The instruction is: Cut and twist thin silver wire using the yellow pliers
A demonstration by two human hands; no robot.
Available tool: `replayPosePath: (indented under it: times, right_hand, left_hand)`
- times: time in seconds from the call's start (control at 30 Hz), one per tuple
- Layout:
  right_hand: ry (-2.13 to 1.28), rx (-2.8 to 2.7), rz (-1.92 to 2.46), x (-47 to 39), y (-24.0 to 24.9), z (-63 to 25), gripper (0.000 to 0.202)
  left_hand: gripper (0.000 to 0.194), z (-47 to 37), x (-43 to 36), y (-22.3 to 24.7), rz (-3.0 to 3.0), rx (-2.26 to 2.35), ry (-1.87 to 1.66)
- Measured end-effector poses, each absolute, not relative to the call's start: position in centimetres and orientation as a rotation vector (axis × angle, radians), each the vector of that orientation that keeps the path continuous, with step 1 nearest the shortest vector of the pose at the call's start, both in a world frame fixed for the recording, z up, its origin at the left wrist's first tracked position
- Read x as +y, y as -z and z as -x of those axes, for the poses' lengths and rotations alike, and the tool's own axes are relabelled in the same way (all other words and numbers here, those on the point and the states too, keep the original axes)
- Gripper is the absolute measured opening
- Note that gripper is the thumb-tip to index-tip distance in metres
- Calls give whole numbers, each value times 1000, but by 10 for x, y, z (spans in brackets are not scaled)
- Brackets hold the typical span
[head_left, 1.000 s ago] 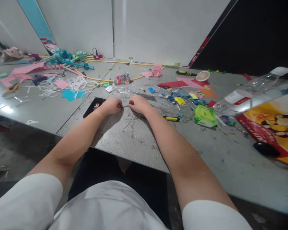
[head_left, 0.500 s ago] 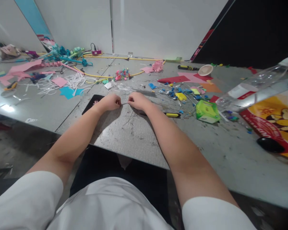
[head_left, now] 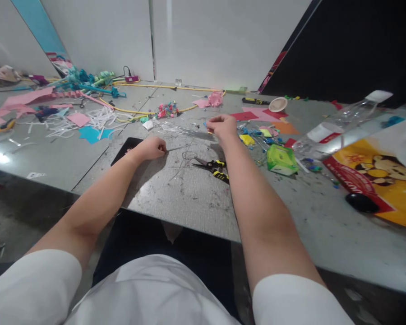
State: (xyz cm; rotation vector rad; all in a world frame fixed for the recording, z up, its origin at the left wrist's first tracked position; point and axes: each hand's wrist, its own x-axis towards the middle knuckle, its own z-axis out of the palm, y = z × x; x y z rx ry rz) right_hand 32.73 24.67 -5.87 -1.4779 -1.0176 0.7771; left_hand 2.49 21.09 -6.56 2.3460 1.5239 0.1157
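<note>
My left hand is closed, with a thin wire pinched at the fingertips and pointing right, low over the table. My right hand is raised farther right, thumb and forefinger pressed together; what sits between them is too small to make out. Below it, a pair of wire cutters with yellow and black handles lies with its jaws apart, partly behind my right forearm. A bundle of straight thin wires rests between and beyond the hands. Beside my left wrist is a flat black object, partly covered.
Blue and yellow small pieces on wires lie right of my hand, near a green packet. A clear plastic bottle leans by a yellow bag. White paper strips and a blue paper piece lie left.
My right hand has moved right and up, away from my left hand, uncovering the wire cutters. My left hand still pinches the wire. The whole view has shifted slightly.
</note>
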Motion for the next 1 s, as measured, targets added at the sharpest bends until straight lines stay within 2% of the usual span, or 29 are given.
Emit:
replayPosePath:
  times: [0.1, 0.43, 0.83, 1.0]
  right_hand:
    - [-851, -718, 1343, 245, 52, -347, 46]
    - [-841, -445, 1278, 249, 39, -383, 54]
    - [-913, -474, 1218, 259, 38, -382, 52]
    - [-983, -347, 1130, 257, 31, -385, 46]
  left_hand:
    - [34, -24, 213, 68, -2338, 1511, -128]
    - [29, -24, 209, 68, -2360, 1538, -143]
    - [38, -37, 197, 64, -2552, 1666, 183]
    - [33, -37, 197, 63, -2498, 1694, 155]
